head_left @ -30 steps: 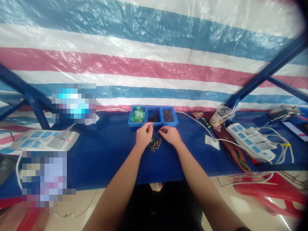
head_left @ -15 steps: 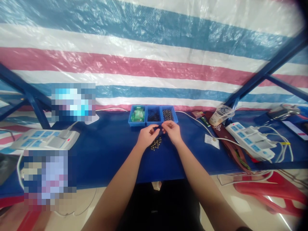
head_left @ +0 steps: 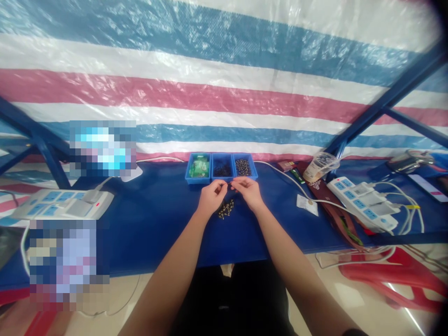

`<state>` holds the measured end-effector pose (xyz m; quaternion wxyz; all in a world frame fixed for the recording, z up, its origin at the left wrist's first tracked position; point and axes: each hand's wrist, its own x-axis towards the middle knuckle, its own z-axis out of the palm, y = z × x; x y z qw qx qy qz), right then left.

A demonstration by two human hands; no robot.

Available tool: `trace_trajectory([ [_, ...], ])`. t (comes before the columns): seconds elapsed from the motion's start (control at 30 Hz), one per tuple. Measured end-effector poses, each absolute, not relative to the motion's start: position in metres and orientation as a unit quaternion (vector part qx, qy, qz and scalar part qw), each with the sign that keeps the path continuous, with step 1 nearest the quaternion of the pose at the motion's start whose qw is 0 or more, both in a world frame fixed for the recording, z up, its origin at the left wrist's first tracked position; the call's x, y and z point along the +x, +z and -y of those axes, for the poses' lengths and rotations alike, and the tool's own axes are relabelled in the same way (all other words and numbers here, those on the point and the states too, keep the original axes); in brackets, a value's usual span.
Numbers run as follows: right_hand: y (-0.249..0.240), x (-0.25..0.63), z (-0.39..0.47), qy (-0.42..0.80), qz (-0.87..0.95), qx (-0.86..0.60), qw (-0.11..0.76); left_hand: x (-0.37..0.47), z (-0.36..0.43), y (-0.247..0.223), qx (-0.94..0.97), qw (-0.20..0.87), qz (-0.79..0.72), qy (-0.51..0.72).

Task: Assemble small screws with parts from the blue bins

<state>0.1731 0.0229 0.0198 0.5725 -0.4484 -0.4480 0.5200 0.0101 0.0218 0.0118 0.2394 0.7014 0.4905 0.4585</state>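
My left hand [head_left: 212, 196] and my right hand [head_left: 249, 192] meet fingertip to fingertip just in front of the blue bins. Each is closed in a pinch. Something small and dark shows between their fingertips, too tiny to name. Below them on the blue table lies a small pile of brass-coloured, screw-like pieces [head_left: 227, 209]. Behind the hands, three joined blue bins stand in a row. The left one holds green pieces [head_left: 200, 165], the middle one thin black parts [head_left: 222, 169], and the right one small shiny metal parts [head_left: 244, 168].
Power strips lie at left [head_left: 63, 203] and right [head_left: 362, 205] of the blue table [head_left: 157, 233]. Near the right strip are a tilted clear plastic cup [head_left: 320, 167], a brown strap [head_left: 329, 205], a small white packet [head_left: 307, 205] and white cables. Striped sheeting hangs behind.
My hands have come closer together, and their fingertips now meet. The view has shifted very slightly. The pile and the bins stay in place.
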Motion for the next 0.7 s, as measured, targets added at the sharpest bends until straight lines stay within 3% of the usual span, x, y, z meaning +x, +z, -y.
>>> trace_trajectory([
  [0.7,0.0172,0.1768,-0.0244,0.513,0.482,-0.430,0.565,0.0093,-0.0231,0.0127,0.704,0.232,-0.486,0.463],
])
